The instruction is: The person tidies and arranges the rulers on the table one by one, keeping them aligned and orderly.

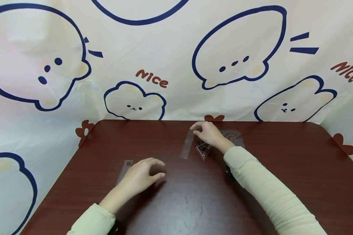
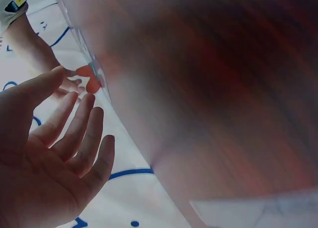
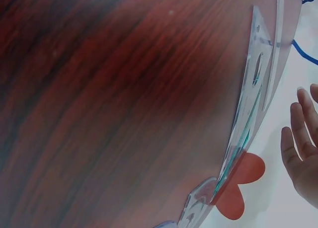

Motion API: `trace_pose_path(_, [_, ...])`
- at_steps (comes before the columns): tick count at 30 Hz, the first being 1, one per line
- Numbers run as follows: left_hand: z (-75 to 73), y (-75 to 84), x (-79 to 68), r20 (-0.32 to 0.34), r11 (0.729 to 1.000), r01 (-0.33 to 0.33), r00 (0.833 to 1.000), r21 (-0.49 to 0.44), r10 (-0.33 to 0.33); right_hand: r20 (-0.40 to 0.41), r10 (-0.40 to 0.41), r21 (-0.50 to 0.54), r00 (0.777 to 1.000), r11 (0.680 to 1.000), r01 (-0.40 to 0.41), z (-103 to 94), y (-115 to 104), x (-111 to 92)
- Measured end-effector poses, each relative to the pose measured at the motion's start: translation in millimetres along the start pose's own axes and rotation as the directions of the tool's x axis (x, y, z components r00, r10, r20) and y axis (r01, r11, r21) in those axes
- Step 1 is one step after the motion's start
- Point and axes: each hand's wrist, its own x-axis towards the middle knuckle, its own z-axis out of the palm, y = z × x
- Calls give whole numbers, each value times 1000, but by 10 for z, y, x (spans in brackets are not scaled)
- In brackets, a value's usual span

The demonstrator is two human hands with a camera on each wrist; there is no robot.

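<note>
My left hand [image 1: 141, 174] hovers over the left part of the table with relaxed, spread fingers and nothing in them. Beside and partly behind it lies a clear ruler [image 1: 124, 170]; in the left wrist view that ruler [image 2: 263, 212] shows at the bottom right. At the far side, my right hand [image 1: 208, 133] is above a group of clear plastic drawing tools, its fingers loosely bent and empty. Under it are a set square [image 1: 204, 150] and, to its left, another clear ruler [image 1: 187, 146]. To its right lies a protractor [image 1: 231, 134], partly covered by the hand and wrist.
The dark red-brown table [image 1: 176, 195] has rounded far corners. A white cloth [image 1: 176, 52] with cartoon drawings hangs right behind its far edge and along the sides. Another clear plastic piece [image 1: 239, 142] lies by the right sleeve.
</note>
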Motion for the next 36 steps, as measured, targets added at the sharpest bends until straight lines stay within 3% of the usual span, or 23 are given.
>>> trace_pose_path(8, [88, 121, 201, 34, 999, -42, 999, 5, 41, 8, 1, -31, 1000, 1000, -1, -2, 41, 36])
trace_pose_path(21, [177, 267, 473, 60, 999, 17, 998, 42, -19, 18, 38, -42, 999, 998, -37, -61, 131, 126])
trace_pose_path(36, [259, 245, 645, 77, 999, 27, 997, 44, -30, 12, 32, -48, 999, 998, -32, -51, 207, 256])
